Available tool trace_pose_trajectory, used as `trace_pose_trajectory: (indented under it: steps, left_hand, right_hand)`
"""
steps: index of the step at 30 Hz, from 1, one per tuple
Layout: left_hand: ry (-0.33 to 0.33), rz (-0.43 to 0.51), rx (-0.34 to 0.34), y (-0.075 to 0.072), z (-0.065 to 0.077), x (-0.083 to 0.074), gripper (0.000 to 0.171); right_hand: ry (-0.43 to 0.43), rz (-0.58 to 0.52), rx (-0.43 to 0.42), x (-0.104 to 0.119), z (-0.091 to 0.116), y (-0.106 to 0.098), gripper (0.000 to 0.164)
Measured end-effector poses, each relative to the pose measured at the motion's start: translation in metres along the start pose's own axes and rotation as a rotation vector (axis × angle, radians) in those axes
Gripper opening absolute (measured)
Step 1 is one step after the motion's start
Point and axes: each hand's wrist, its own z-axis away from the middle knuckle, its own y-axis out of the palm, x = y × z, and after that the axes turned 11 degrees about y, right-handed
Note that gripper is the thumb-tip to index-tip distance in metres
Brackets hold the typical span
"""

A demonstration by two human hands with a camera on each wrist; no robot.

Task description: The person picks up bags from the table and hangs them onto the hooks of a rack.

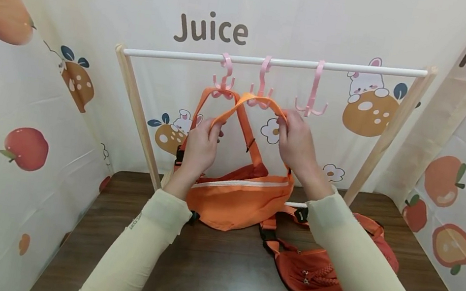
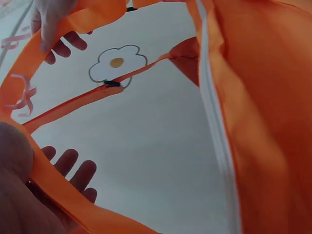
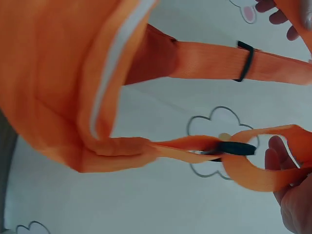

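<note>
An orange waist bag (image 1: pixel 237 201) with a white zipper hangs by its strap (image 1: pixel 261 102) under a white rail (image 1: pixel 271 62) that carries three pink hooks. My left hand (image 1: pixel 202 145) grips the strap's left part just below the left hook (image 1: pixel 224 80). My right hand (image 1: pixel 297 137) pinches the strap's right part beside the middle hook (image 1: pixel 261 90). In the left wrist view the strap (image 2: pixel 53 185) runs across my palm beside the bag body (image 2: pixel 265 112). The right wrist view shows the strap loop (image 3: pixel 265 170) in my fingers and a black slider (image 3: pixel 234 147).
A darker orange-red waist bag (image 1: pixel 318 272) lies on the brown table (image 1: pixel 215 272) under my right forearm. The third pink hook (image 1: pixel 313 97) hangs bare at the right. Wooden rack legs (image 1: pixel 138 117) stand at both sides, with fruit-printed curtain walls all around.
</note>
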Motion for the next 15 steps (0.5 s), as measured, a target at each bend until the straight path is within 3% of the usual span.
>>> trace_pose_trajectory:
  steps: [8,15]
  left_hand:
    - [-0.01,-0.035,0.014,0.007,0.011,0.014,0.031]
    - [-0.017,0.001,0.004,0.007,0.014,0.014,0.029]
  right_hand:
    - [0.008,0.018,0.037,-0.018,0.016,0.013,0.032]
    - [0.009,0.006,0.028,-0.023,0.02,0.015,0.037]
